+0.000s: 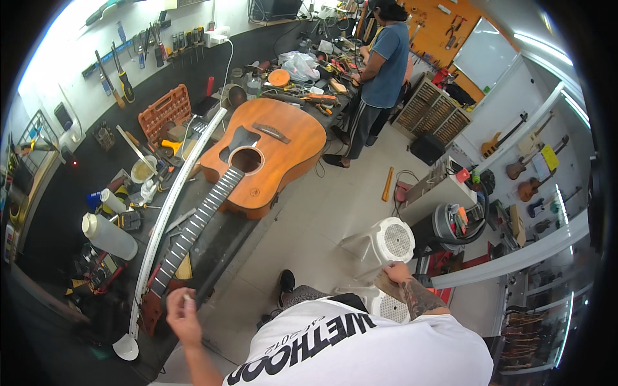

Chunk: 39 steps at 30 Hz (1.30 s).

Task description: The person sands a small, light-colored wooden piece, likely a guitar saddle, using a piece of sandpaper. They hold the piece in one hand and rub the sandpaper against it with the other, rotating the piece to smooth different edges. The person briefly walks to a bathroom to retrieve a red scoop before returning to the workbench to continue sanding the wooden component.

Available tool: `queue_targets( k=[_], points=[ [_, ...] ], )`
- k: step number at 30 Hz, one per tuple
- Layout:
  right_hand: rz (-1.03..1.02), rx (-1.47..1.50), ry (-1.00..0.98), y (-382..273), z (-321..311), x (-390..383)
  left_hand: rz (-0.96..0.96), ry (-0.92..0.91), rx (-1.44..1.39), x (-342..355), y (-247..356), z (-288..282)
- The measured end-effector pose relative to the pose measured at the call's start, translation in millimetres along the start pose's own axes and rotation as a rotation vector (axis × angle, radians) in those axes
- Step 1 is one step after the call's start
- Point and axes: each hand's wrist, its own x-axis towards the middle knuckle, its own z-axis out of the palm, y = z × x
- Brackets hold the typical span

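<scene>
So there's an acoustic guitar [267, 154] lying flat on its back on the dark workbench [84, 174], orange-brown top facing up, black pickguard next to the soundhole, and no strings that I can make out. The neck [193, 228] runs down toward the person, with the reddish headstock [149, 309] at the near end of the bench.

Left hand [182, 315] is hovering right next to the headstock, fingers curled in around something small and pale pinched at the tips. Can't tell what it is, too tiny. Right hand [393, 273] is way off on the other side, resting on the edge of a white plastic stool [389, 241], fingers draped loosely over the rim rather than clamped on anything.

A long white straightedge [174, 212] lies alongside the neck on its left, running nearly the whole length of the bench. Left of that there's a white plastic bottle [111, 237] on its side, an orange parts organiser [165, 112] further back, and screwdrivers [119, 77] hanging on the wall rack.

Further along the same bench another person in a blue t-shirt [386, 64] is standing and busy with their own stuff. More guitars [521, 161] hang on the wall over to the right
</scene>
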Motion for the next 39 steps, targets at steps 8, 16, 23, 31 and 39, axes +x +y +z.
queue_targets(
  k=[8, 16, 23, 31, 39],
  points=[
    [-0.678, 0.276, -0.143, -288.9, -38.4, 70.5, 0.204, -0.327, 0.302, 93.7, 72.7, 104.2],
    [-0.994, 0.422, -0.925, -496.7, -103.1, -44.6, 0.427, -0.451, 0.571, 169.4, 128.6, 150.7],
    [-0.808, 0.626, -0.818, -532.5, -89.2, -75.2, 0.328, -0.618, 0.212, 212.7, 111.9, 136.8],
    [-0.790, 0.656, -0.699, -557.1, -93.9, -119.1, -0.487, -0.698, -0.622, 220.0, 90.9, 109.2],
    [-0.970, 0.492, -0.325, -558.7, -117.4, -142.7, -0.627, -0.632, -0.791, 216.9, 114.4, 89.1]
  ],
)
